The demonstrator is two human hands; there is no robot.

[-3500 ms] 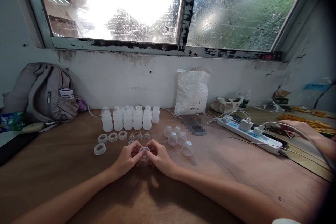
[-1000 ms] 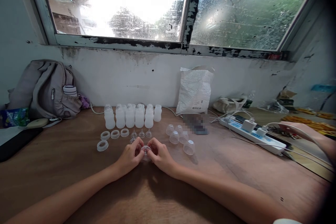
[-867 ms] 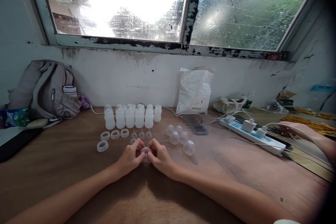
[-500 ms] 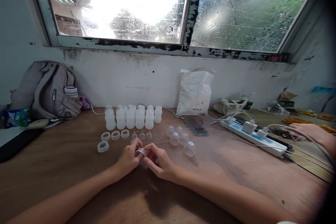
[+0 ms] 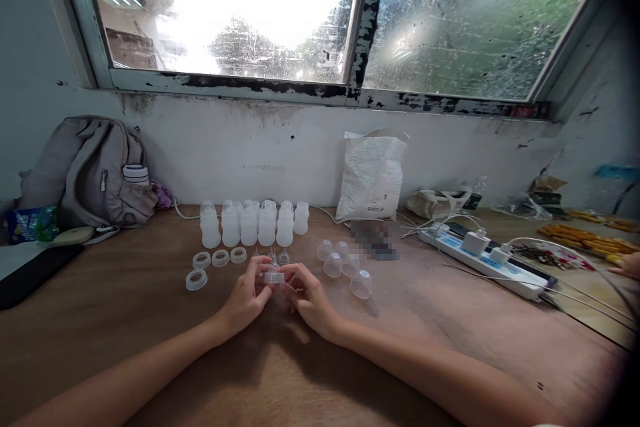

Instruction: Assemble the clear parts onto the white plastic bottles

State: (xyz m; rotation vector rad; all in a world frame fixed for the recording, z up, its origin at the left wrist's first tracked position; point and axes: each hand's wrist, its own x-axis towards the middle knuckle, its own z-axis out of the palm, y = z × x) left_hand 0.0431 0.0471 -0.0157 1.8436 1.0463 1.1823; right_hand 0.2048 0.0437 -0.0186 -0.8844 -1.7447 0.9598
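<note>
So the thing in play is a clear plastic collar ring [image 5: 274, 277], held over the middle of the wooden table [image 5: 165, 360], well in from the far edge by the wall. It's seen almost side-on, a short flat band with its widest span running left to right, roughly parallel to that far edge. The axis through its hole stands close to upright. A clear teat tip pokes up right above it, but honestly it's blurry there and I can't tell if that's seated in the ring or is just one standing behind.

Grip-wise, both hands are pinching it. The left hand [image 5: 250, 290] has the left side, the right hand [image 5: 311, 297] has the right side with fingers along the top and thumb lower down. So the ring sits right between the two sets of fingertips, narrow hold, palms clear of it.

Around that: a small teat [image 5: 284, 257] stands just beyond the fingers, four loose collar rings [image 5: 197, 286] sit toward the table's left side, clear dome caps [image 5: 361, 285] are off to the right, and milky bottles [image 5: 249, 232] line up near the far edge.
</note>
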